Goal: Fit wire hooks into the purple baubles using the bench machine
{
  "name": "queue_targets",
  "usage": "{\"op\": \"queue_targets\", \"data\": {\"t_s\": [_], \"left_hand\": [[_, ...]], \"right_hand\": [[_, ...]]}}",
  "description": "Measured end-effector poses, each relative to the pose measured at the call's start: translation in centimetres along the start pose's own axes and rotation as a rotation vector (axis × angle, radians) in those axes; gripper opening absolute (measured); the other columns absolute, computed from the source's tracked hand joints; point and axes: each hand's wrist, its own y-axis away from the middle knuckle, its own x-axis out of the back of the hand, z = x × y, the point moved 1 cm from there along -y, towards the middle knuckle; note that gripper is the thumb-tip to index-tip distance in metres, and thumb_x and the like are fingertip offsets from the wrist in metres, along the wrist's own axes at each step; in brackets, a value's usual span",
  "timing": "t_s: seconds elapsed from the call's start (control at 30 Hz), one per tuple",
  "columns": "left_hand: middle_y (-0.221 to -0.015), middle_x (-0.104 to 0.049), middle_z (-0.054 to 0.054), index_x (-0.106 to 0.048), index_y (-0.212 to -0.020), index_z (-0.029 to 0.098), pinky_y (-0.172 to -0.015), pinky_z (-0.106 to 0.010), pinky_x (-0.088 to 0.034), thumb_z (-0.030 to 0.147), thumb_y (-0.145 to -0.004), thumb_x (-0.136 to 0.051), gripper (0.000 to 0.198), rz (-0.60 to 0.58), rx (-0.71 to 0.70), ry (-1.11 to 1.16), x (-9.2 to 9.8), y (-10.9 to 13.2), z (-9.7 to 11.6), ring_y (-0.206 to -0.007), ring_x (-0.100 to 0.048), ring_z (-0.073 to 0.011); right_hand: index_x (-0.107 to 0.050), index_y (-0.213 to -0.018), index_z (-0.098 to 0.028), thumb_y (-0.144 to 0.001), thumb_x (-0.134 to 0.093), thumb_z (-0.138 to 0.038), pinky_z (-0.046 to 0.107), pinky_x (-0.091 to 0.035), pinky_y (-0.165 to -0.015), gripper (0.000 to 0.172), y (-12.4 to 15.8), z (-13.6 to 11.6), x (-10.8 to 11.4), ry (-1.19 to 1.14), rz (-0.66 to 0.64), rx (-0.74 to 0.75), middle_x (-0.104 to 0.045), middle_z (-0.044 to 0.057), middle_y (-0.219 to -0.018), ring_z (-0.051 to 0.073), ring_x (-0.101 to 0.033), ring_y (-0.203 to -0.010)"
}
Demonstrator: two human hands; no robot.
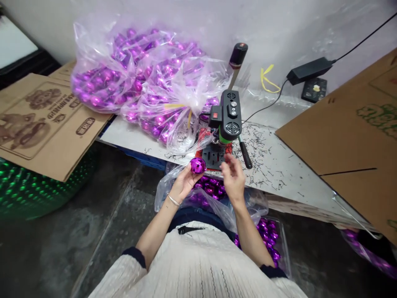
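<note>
My left hand (185, 182) is closed on a shiny purple faceted bauble (198, 165), held up by the fingertips above the edge of the bench. My right hand (234, 178) is a little to the right of the bauble, fingers loosely curled and apart, slightly blurred, with nothing visible in them. Just behind both hands stands a small black and green bench drill press (231, 118) with a slotted base plate (212, 157) and a black-handled lever (245, 155). Below my hands, an open clear bag (167, 188) of purple baubles lies at my lap.
Large clear bags of purple baubles (102, 85) fill the bench's back left. Dark shavings litter the white benchtop (273, 165). Cardboard boxes stand left (58, 120) and right (344, 136). A power adapter (310, 70) lies behind. A tub of baubles (269, 236) sits at my right.
</note>
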Motion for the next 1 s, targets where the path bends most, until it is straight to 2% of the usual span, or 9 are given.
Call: {"op": "queue_targets", "data": {"t_s": [0.07,0.13,0.2,0.27,0.37,0.43,0.57,0.73,1.0], "left_hand": [[-0.100,-0.076,-0.005,-0.070,-0.104,0.015,-0.090,-0.030,-0.062,0.026,-0.090,-0.072,0.018,-0.030,0.023,0.009,-0.4,0.5,-0.3,-0.091,-0.074,-0.0155],[-0.099,-0.076,-0.002,-0.070,-0.111,0.017,-0.080,-0.022,-0.060,0.021,-0.087,-0.075,0.025,-0.062,0.026,0.001,-0.7,0.9,-0.8,-0.083,-0.072,-0.0116],[-0.105,-0.076,-0.002,-0.070,-0.117,0.019,-0.075,-0.016,-0.057,0.020,-0.086,-0.076,0.031,-0.080,0.017,-0.016,-1.1,1.3,-1.4,-0.083,-0.072,-0.0097],[-0.113,-0.075,-0.005,-0.072,-0.117,0.019,-0.077,-0.017,-0.057,0.027,-0.089,-0.074,0.029,-0.083,0.018,-0.039,-1.2,1.5,-2.0,-0.091,-0.072,-0.0116],[-0.117,-0.075,-0.008,-0.073,-0.118,0.019,-0.084,-0.024,-0.059,0.040,-0.093,-0.069,0.032,-0.096,0.057,-0.081,-1.0,1.7,-2.7,-0.098,-0.072,-0.0169],[-0.117,-0.075,-0.009,-0.072,-0.119,0.020,-0.086,-0.028,-0.059,0.041,-0.092,-0.070,0.034,-0.128,0.077,-0.117,-0.8,1.6,-3.0,-0.095,-0.073,-0.0173],[-0.118,-0.075,-0.007,-0.073,-0.121,0.023,-0.082,-0.025,-0.059,0.036,-0.085,-0.079,0.038,-0.186,0.085,-0.194,-0.5,1.5,-3.4,-0.089,-0.073,-0.0150],[-0.116,-0.076,-0.007,-0.073,-0.123,0.025,-0.083,-0.026,-0.059,0.039,-0.078,-0.085,0.049,-0.214,0.097,-0.263,-0.6,1.6,-4.0,-0.086,-0.073,-0.0145],[-0.107,-0.078,-0.005,-0.076,-0.118,0.024,-0.080,-0.025,-0.058,0.041,-0.068,-0.092,0.055,-0.193,0.066,-0.347,-0.9,1.7,-4.1,-0.081,-0.072,-0.0124]], "right_hand": [[-0.055,-0.137,-0.023,-0.091,-0.063,-0.046,0.039,-0.062,-0.085,0.051,1.7,0.0,-0.5,0.050,-0.138,0.037,-0.064,0.014,-0.128,0.021,-0.069,-0.101],[-0.050,-0.143,-0.026,-0.088,-0.068,-0.046,0.048,-0.055,-0.106,0.062,2.9,-0.2,-0.9,0.091,-0.233,0.115,-0.058,0.014,-0.141,0.027,-0.061,-0.127],[-0.049,-0.145,-0.028,-0.089,-0.068,-0.044,0.050,-0.048,-0.116,0.061,3.6,-0.3,-1.1,0.093,-0.294,0.156,-0.057,0.013,-0.145,0.028,-0.054,-0.137],[-0.052,-0.143,-0.029,-0.090,-0.066,-0.042,0.048,-0.047,-0.117,0.056,4.0,-0.1,-1.1,0.053,-0.308,0.129,-0.059,0.011,-0.143,0.026,-0.056,-0.135],[-0.055,-0.139,-0.029,-0.087,-0.069,-0.045,0.045,-0.047,-0.117,0.056,4.4,0.6,-0.7,-0.061,-0.272,-0.026,-0.062,0.009,-0.139,0.024,-0.058,-0.133],[-0.057,-0.137,-0.028,-0.083,-0.073,-0.048,0.043,-0.049,-0.115,0.060,4.8,1.1,-0.4,-0.161,-0.244,-0.179,-0.063,0.008,-0.139,0.024,-0.059,-0.132],[-0.057,-0.138,-0.028,-0.076,-0.079,-0.051,0.041,-0.052,-0.111,0.070,5.6,1.7,0.2,-0.425,-0.214,-0.429,-0.061,0.008,-0.144,0.025,-0.063,-0.127],[-0.058,-0.137,-0.027,-0.071,-0.083,-0.046,0.042,-0.049,-0.115,0.073,6.0,2.3,1.2,-0.617,-0.181,-0.536,-0.067,0.007,-0.137,0.025,-0.064,-0.128],[-0.069,-0.116,-0.025,-0.072,-0.083,-0.042,0.042,-0.057,-0.104,0.049,6.0,3.5,1.4,-0.863,-0.109,-0.678,-0.076,0.005,-0.118,0.024,-0.070,-0.114]]}}
